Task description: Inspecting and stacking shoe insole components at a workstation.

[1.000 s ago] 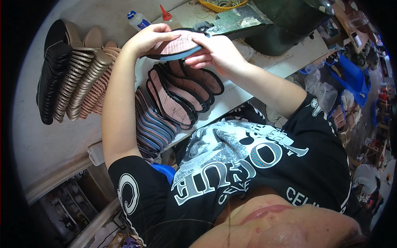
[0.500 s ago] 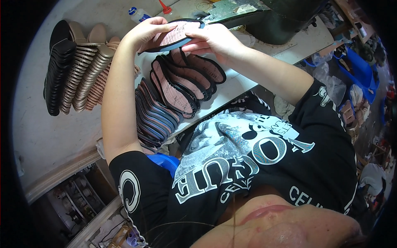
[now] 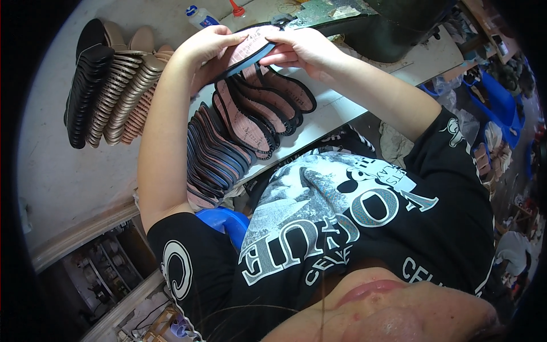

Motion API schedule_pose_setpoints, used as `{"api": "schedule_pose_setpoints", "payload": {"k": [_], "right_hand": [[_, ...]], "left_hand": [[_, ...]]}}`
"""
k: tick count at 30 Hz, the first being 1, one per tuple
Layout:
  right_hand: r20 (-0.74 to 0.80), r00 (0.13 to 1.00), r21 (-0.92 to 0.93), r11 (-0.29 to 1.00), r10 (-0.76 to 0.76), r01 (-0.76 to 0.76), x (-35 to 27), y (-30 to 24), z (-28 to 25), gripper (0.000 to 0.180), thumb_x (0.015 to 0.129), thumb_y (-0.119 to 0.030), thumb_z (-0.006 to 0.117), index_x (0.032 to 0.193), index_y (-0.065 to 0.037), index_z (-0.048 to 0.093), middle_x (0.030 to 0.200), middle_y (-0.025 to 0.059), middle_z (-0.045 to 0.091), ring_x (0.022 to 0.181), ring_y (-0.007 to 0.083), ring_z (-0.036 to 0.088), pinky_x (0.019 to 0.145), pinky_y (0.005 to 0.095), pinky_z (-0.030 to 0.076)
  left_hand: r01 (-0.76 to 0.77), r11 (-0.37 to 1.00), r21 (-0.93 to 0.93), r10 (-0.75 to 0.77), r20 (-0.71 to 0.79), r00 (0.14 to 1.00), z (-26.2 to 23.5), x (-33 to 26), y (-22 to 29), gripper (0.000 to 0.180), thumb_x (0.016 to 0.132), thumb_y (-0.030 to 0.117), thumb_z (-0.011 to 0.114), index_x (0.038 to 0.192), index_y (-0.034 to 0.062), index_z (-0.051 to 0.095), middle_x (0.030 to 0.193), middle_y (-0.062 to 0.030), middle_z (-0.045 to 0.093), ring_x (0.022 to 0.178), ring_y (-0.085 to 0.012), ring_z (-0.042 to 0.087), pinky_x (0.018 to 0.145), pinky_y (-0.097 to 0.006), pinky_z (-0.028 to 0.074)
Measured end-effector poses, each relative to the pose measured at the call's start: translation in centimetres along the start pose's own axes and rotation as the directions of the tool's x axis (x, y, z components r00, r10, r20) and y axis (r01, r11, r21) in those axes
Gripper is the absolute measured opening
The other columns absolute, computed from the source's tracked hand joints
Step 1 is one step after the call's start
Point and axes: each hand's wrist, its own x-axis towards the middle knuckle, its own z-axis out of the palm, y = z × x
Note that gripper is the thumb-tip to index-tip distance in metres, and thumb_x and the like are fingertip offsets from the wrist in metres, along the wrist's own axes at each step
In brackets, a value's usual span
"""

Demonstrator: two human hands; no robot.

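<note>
Between both hands, over the workbench, is a shoe insole [image 3: 246, 53] with a pink printed face, black edging and a blue-grey side. My left hand [image 3: 208, 48] grips its left part, thumb on the pink face. My right hand [image 3: 302, 51] pinches the far right part, thumb on top and fingers beneath. Right below lie overlapping pink insoles with black edges [image 3: 245, 122]. Beside them, nearer me, a fanned row of similar insoles [image 3: 213, 154] shows dark and blue-grey edges. The held insole's left end is partly hidden by my left hand and wrist.
Stacked black soles [image 3: 88, 97] and gold-beige soles [image 3: 134, 85] stand at the left of the white bench [image 3: 51, 171]. Behind my hands are a white bottle with a blue cap [image 3: 200, 17], a red nozzle [image 3: 237, 8] and a dark green machine [image 3: 393, 28].
Both hands stay on the insole, which now sits more tilted, its left end lower and nearer me. The view has shifted slightly.
</note>
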Motion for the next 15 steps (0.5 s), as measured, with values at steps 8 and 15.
{"api": "schedule_pose_setpoints", "payload": {"k": [8,15], "right_hand": [[-0.055,0.998,-0.079,0.997,0.013,-0.017,0.5,0.1,-1.9,0.025,0.078,-0.030,0.070,0.086,-0.006,0.066,0.072,0.0013,0.063,0.064,0.0090,0.061,0.061,0.0183,0.046],[0.187,0.969,-0.151,0.979,0.165,-0.137,-3.5,0.2,-1.4,0.034,0.078,-0.025,0.072,0.104,-0.004,0.063,0.094,0.0029,0.063,0.084,0.0097,0.060,0.071,0.0270,0.050]], "left_hand": [[0.127,0.964,-0.232,-0.075,0.218,0.973,1.7,-1.3,0.2,0.039,0.082,0.036,0.065,0.100,0.0010,0.066,0.081,-0.0074,0.067,0.060,-0.0153,0.064,0.058,-0.028,0.054],[0.211,0.929,-0.306,-0.140,0.236,0.962,3.9,-3.3,1.7,0.047,0.087,0.043,0.058,0.098,-0.0023,0.062,0.076,-0.0140,0.067,0.057,-0.0179,0.065,0.053,-0.026,0.055]]}}
